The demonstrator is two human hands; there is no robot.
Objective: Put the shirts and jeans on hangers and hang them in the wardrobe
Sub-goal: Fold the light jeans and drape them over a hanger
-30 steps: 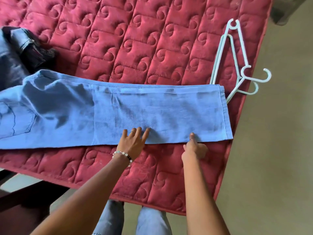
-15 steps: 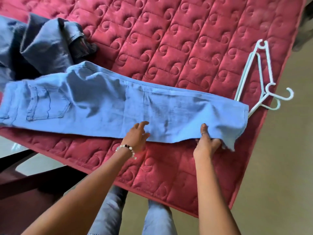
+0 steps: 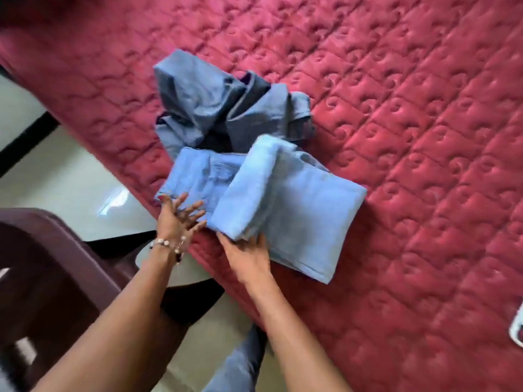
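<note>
The light jeans [image 3: 285,199] lie folded over on the red quilt [image 3: 410,137], close to its near edge, the leg end doubled across the seat end so 2 layers overlap. The left hand [image 3: 177,219] is spread, fingers straight and fanned, touching the waist part at the fold's lower left. The right hand [image 3: 247,254] lies along the near edge of the upper layer; its fingertips seem tucked under the cloth, but motion blur keeps me from saying whether it pinches or merely presses.

So the step in hand looks like folding the jeans to a size that will drape over a hanger bar. I'd judge the task early: nothing is on a hanger, and a second heap, the dark jeans [image 3: 226,108], sits crumpled just behind, touching the light pair's far edge.

Next calls for a hanger. Only a pale sliver [image 3: 516,332] shows at the far right edge of view, well apart from the jeans; it may be a hanger, though too little shows to be sure. A reach across the quilt would be needed, 1 hand keeping the fold from slipping.

Room: the quilt is open to the right and beyond. To the left its edge drops to pale floor [image 3: 70,179], and a dark chair [image 3: 56,278] stands near the left arm, crowding that side. The fold hangs near the edge, so a careless tug could slide it off.
</note>
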